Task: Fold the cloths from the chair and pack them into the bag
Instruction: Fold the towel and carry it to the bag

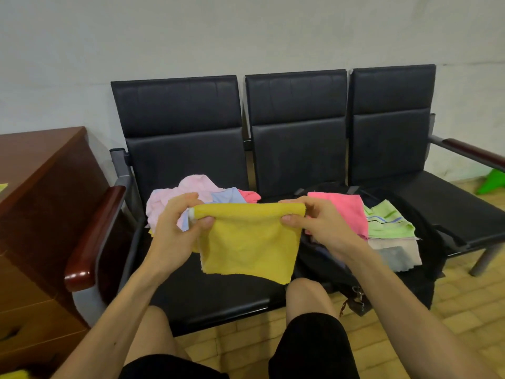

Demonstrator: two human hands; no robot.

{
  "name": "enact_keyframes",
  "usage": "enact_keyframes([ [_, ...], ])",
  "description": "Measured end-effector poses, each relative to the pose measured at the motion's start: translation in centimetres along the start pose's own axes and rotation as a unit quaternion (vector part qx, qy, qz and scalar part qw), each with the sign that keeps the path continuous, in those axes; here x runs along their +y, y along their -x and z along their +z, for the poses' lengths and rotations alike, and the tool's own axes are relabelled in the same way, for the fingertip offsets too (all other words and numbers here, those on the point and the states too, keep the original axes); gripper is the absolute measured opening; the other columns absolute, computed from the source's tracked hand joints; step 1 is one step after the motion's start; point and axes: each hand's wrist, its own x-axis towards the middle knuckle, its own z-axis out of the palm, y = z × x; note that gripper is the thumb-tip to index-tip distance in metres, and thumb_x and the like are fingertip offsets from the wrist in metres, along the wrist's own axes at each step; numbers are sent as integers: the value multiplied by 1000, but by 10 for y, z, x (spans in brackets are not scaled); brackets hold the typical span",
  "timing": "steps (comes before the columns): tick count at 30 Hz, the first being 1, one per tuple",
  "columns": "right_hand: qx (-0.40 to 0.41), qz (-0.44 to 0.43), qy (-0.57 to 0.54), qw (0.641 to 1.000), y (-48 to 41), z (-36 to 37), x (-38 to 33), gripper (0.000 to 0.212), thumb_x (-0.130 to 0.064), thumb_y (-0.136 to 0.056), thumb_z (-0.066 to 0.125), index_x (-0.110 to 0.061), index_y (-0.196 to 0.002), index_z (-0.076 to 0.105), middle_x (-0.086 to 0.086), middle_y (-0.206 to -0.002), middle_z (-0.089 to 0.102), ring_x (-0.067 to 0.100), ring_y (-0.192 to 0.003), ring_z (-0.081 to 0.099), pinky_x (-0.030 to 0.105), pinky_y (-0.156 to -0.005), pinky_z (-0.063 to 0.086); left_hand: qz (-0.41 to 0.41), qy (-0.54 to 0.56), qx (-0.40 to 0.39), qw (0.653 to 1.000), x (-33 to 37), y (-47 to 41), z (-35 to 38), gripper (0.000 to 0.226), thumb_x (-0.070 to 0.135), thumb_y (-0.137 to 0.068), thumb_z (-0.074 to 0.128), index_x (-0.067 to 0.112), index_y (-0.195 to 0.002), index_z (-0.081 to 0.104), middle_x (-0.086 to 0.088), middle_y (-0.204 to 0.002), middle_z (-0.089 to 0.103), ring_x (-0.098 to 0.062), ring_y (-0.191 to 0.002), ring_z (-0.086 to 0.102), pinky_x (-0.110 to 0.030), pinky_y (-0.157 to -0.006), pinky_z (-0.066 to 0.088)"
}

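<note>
A yellow cloth [248, 242] hangs folded over in front of the black three-seat chair [191, 285]. My left hand [177, 222] pinches its top left corner and my right hand [311, 222] pinches its top right corner. Behind it on the left seat lies a loose pile of cloths [191, 192], pale pink, light blue and bright pink. An open black bag [426, 255] sits on the middle seat, with a folded pink cloth [344, 212], a green striped cloth [388, 220] and a beige cloth [393, 253] stacked on it.
A brown wooden cabinet [35, 214] stands at the left beside the chair's wooden armrest [93, 242]. The right seat [448, 209] is bare. A green object [492, 181] lies on the tiled floor at far right. My knees are in front of the seat edge.
</note>
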Motion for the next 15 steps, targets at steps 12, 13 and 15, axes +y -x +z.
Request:
enact_keyframes([
  [12, -9, 128, -273, 953, 47, -23, 18, 42, -16, -70, 71, -24, -109, 61, -6, -99, 77, 13, -92, 73, 27, -72, 59, -207, 250, -22, 946, 43, -32, 93, 20, 44, -97, 55, 32, -112, 60, -3, -109, 71, -20, -96, 70, -45, -79, 56],
  [13, 1, 135, -288, 948, 48, -32, 19, 41, -18, -70, 71, -25, -109, 61, -6, -98, 77, 15, -92, 73, 29, -73, 60, -302, 322, -77, 894, 39, -25, 108, 32, 50, -96, 52, 27, -117, 61, -8, -111, 72, -26, -97, 70, -45, -79, 55],
  [15, 38, 159, -312, 936, 53, -55, 26, 37, -21, -72, 70, -25, -108, 61, -2, -98, 77, 20, -93, 74, 37, -79, 60, -407, 397, -219, 793, 30, -11, 141, 54, 58, -92, 49, 19, -127, 61, -15, -120, 70, -36, -108, 68, -50, -91, 50],
])
